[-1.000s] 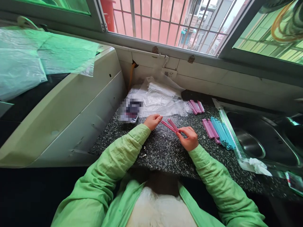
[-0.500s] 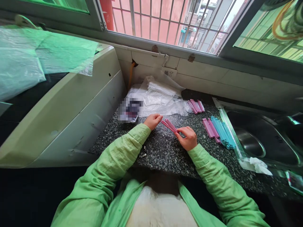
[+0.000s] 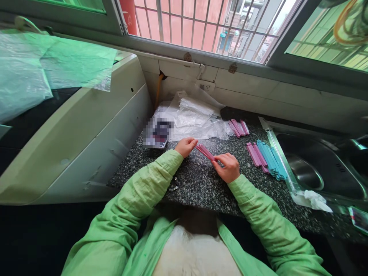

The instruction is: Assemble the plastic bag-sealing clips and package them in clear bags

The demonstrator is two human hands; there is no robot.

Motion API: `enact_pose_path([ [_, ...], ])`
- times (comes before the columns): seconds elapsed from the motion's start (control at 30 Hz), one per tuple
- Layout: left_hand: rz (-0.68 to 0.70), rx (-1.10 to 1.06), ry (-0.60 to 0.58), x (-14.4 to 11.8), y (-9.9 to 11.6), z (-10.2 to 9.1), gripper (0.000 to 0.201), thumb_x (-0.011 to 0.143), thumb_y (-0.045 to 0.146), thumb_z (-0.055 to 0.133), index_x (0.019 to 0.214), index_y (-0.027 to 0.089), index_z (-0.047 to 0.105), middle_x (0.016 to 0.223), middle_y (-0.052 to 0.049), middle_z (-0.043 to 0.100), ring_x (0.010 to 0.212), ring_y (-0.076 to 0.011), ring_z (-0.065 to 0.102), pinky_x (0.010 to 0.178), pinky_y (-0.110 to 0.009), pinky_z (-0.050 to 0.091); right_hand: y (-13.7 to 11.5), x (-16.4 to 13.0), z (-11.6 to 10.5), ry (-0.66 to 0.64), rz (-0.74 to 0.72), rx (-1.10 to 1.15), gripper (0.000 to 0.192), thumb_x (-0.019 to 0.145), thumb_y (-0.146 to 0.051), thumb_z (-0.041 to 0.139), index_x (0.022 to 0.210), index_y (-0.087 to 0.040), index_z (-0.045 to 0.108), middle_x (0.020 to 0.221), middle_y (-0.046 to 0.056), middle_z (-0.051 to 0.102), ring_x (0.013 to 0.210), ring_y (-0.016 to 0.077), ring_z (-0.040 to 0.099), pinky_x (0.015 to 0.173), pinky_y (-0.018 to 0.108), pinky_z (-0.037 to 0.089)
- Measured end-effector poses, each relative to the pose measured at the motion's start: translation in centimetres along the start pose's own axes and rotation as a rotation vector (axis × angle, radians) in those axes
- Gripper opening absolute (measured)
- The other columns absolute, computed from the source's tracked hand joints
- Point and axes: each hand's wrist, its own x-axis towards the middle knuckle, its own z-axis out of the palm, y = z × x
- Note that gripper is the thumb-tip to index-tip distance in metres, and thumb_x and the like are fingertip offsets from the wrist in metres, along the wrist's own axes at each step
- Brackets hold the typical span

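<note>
a: change since 1 second back: the pink clip (image 3: 205, 151) had stood open in a narrow v between the hands; its 2 arms then lay pressed into 1 bar. the hands barely shifted.

b: where did the clip sit?

a: just above the speckled counter (image 3: 198, 184), slanting from upper left to lower right, between the 2 hands. whether it touched the stone i couldn't tell.

b: left hand?

a: left hand (image 3: 186, 147) curled in a loose fist, fingertips pinching the clip's upper left end.

b: right?

a: right hand (image 3: 227, 167) had thumb and fingers pressed together on the lower right end, knuckles toward the camera. both wrists in green sleeves.

b: surroundings?

a: right of the hands, a row of pink clips (image 3: 255, 154) lay touching a row of blue clips (image 3: 270, 160), right beside the sink (image 3: 322, 168) rim. a smaller pink bunch (image 3: 238, 127) lay farther back, next to a heap of clear plastic bags (image 3: 192, 119) against the wall. a blurred patch (image 3: 158, 133) sat left of the bags. a crumpled white scrap (image 3: 317, 200) rested at the sink's near edge. a white appliance (image 3: 86, 126) stood at left, with a plastic sheet (image 3: 43, 73) over its top.
</note>
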Motion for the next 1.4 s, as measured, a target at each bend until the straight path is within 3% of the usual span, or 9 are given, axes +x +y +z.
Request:
enact_pose_path([
  [1.13, -0.072, -0.098, -0.022, -0.5, 1.2, 0.1, 0.037, 0.076, 0.040, 0.045, 0.048, 0.018, 0.037, 0.039, 0.006, 0.032, 0.040, -0.0054, 0.028, 0.044, -0.023, 0.023, -0.4, 0.0, -0.1, -0.036, -0.071, -0.158, 0.011, 0.080, -0.029, 0.055, 0.077, -0.021, 0.062, 0.070, 0.000, 0.066, 0.069, 0.0158, 0.051, 0.065, 0.031, 0.032],
  [1.4, -0.070, -0.124, -0.054, -0.5, 1.3, 0.0, 0.044, 0.073, 0.054, 0.047, 0.049, 0.018, 0.037, 0.038, 0.006, 0.033, 0.039, -0.0049, 0.028, 0.043, -0.023, 0.022, -0.7, 0.1, -0.1, -0.028, -0.072, -0.151, 0.009, 0.079, -0.027, 0.055, 0.074, -0.021, 0.061, 0.069, 0.000, 0.066, 0.069, 0.0156, 0.051, 0.066, 0.031, 0.032],
])
